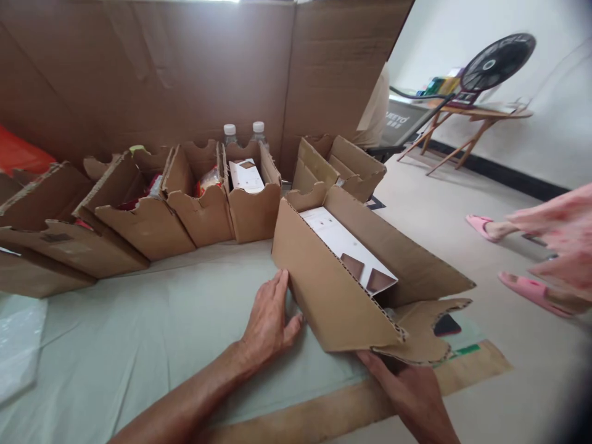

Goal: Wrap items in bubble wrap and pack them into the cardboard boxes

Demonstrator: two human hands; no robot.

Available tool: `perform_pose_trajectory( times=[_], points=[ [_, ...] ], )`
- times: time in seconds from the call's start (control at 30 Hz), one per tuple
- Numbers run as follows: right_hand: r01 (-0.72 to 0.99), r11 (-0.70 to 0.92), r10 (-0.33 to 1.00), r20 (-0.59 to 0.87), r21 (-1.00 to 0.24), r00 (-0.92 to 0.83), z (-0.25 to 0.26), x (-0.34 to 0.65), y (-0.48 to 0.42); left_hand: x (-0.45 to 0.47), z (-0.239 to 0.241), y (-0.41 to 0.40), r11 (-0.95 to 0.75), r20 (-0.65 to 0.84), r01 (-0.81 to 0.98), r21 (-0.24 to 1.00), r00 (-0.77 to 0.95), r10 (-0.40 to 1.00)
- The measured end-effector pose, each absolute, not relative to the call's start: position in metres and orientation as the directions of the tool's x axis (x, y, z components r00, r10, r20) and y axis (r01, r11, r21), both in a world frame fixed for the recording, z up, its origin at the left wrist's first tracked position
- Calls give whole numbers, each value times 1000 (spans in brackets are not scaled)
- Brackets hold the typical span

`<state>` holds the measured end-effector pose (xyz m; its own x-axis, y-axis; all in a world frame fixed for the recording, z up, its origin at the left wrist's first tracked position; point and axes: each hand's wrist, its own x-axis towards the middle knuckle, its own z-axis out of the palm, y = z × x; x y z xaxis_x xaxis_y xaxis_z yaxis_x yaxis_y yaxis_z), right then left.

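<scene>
A long open-topped cardboard bin [333, 290] stands at an angle at the right end of the table, its notched front flap bent outward. Inside it lies a white carton [337, 234] with brown diamond shapes. My left hand [267, 317] rests against the bin's left wall, fingers stretched out and thumb apart. At the bin's near end, my right hand [409, 385] grips the lower front edge from below; some of its fingers are hidden under the flap.
Several cardboard bins stand in a row behind, one holding a white box [246, 176], another a red packet [209, 180]. Two white-capped bottles [259, 131] are behind them. A tall cardboard panel [185, 68] backs the table. At right are a person's pink slippers [531, 290] and a fan [497, 61].
</scene>
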<state>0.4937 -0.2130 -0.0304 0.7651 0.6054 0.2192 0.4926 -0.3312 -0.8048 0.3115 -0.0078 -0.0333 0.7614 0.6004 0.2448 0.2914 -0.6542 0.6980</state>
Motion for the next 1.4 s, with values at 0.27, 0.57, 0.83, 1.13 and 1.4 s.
perform_pose_trajectory(
  times=[0.27,0.57,0.83,1.13,1.4],
  points=[
    [517,-321,638,222,-793,738,-34,507,-175,312,-24,5,-638,169,159,753,891,421],
    [709,-293,700,361,-642,616,-29,529,-144,312,-27,4,-619,207,133,774,871,446],
    [747,-318,730,352,-584,586,-7,550,-73,312,-31,2,-649,225,149,746,861,456],
    [788,-383,743,347,-482,573,-11,577,15,312,-33,2,-669,225,148,728,870,438],
    [842,-185,770,458,-506,445,-3,546,-15,315,-28,2,-692,248,148,707,864,438]
  ],
)
